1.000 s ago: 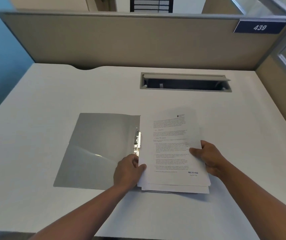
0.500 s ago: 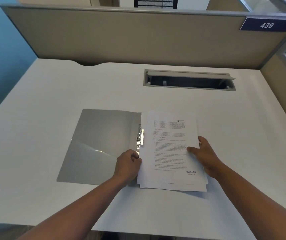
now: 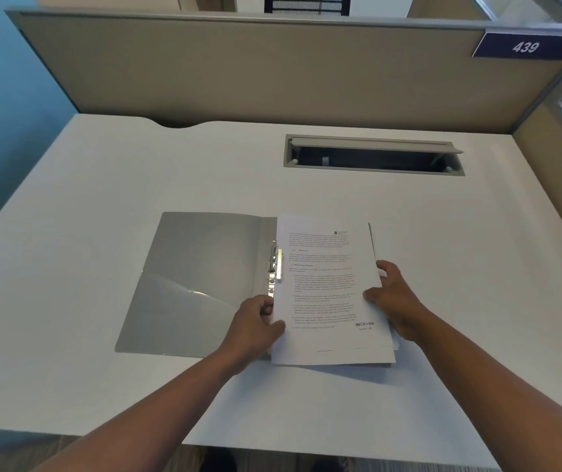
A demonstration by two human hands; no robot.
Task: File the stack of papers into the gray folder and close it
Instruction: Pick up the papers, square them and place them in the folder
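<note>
The gray folder (image 3: 201, 284) lies open on the white desk (image 3: 102, 185), its left flap bare with a clear inner pocket. A metal clip (image 3: 275, 264) runs along the spine. The stack of papers (image 3: 323, 287), printed text up, rests on the folder's right half and covers it. My left hand (image 3: 255, 321) grips the stack's lower left edge beside the clip. My right hand (image 3: 391, 301) holds the stack's right edge, thumb on top.
A rectangular cable slot (image 3: 373, 156) with a raised lid is cut into the desk behind the folder. A beige partition (image 3: 255, 69) with a "439" plate (image 3: 524, 46) closes the back and right. The desk's front edge is near my forearms.
The stack has been squared up and laid flatter onto the folder's right half, closer to the clip. Both hands stayed on its edges.
</note>
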